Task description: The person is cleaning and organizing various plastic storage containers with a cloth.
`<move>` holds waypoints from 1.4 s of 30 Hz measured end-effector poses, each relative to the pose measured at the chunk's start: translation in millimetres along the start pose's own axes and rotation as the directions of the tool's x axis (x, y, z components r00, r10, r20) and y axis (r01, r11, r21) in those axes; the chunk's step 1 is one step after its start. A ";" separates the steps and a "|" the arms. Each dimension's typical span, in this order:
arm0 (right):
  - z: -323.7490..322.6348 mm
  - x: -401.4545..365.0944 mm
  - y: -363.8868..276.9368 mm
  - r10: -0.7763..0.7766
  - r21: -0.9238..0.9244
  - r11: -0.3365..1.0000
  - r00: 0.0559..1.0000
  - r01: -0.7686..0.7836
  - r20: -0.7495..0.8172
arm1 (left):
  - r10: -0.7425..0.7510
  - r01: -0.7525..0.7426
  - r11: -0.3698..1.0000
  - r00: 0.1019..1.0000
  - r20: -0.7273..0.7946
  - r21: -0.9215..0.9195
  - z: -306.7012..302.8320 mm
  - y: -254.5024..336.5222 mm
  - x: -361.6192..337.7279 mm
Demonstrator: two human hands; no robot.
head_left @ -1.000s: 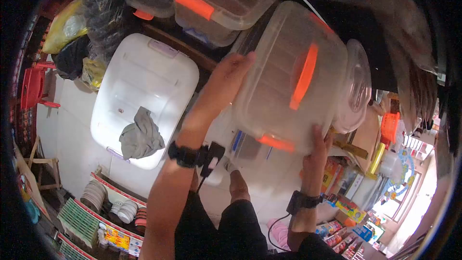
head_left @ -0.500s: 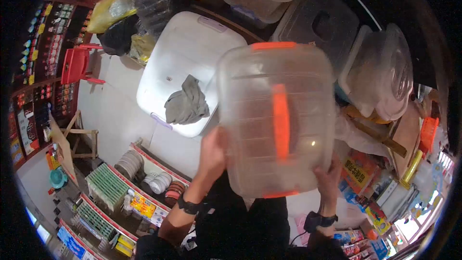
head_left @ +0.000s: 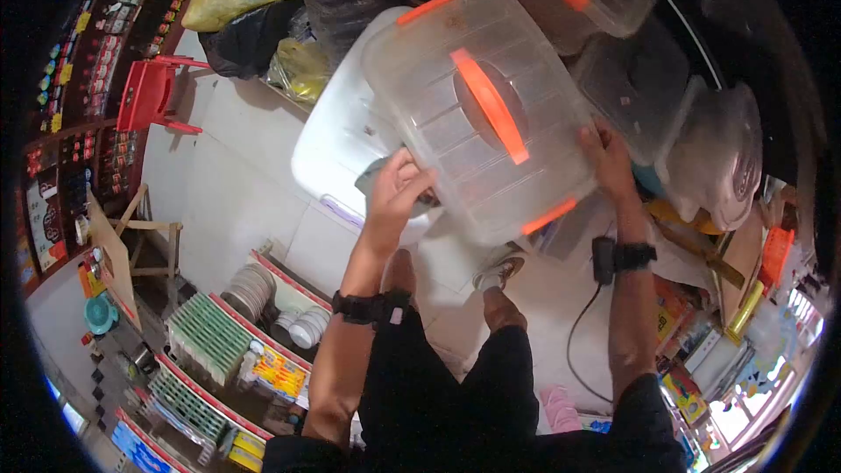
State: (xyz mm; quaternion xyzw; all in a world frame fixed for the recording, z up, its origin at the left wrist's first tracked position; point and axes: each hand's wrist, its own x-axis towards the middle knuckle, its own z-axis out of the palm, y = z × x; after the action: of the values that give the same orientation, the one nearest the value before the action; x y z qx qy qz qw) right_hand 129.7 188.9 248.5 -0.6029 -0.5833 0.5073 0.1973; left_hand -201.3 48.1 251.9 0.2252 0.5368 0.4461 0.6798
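A clear plastic storage box (head_left: 552, 114) with an orange top handle and orange latches is tilted in front of me. My right hand (head_left: 607, 160) grips its right edge, the thumb on the lid. At the lower left edge, my left hand (head_left: 399, 194) has its fingers bent against the box's side; the contact is partly hidden. Behind the box lies a large white storage bin (head_left: 328, 144) with lilac latches, its right part covered from view. A grey cloth (head_left: 371, 177) on that bin shows only as a small patch beside my left fingers.
More clear boxes (head_left: 626, 0) with orange latches stand at the top, and stacked clear tubs (head_left: 714, 158) at the right. A red stool (head_left: 149, 95) and a wooden folding frame (head_left: 144, 245) are at the left. Shelves of plates (head_left: 250, 293) and green racks (head_left: 208, 333) line the lower left.
The clear storage box has moved up and away from me and turned counterclockwise. It covers more of the white bin and most of the grey cloth. My legs and feet have come into view.
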 end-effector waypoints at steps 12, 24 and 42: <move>56.4 104.8 -27.1 -0.268 -0.452 0.880 0.938 0.146 -0.220 | 0.537 -0.355 0.208 0.820 0.197 0.912 -70.1 -79.2 10.1; 147.8 -64.4 -28.2 0.180 0.324 0.946 0.825 0.004 -0.535 | 0.368 -0.303 0.500 0.922 0.118 0.811 -115.4 49.1 -48.4; 147.7 37.3 -60.9 0.042 0.027 0.999 0.728 -0.032 -0.684 | 0.552 -0.196 -0.439 0.711 0.435 0.877 -9.2 108.7 89.5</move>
State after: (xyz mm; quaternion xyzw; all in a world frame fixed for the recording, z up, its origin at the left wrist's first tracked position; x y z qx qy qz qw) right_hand -32.5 185.1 224.6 -0.7574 -0.4541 0.2574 0.3923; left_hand -247.2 176.9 287.0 0.7803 0.6171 0.0908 -0.0455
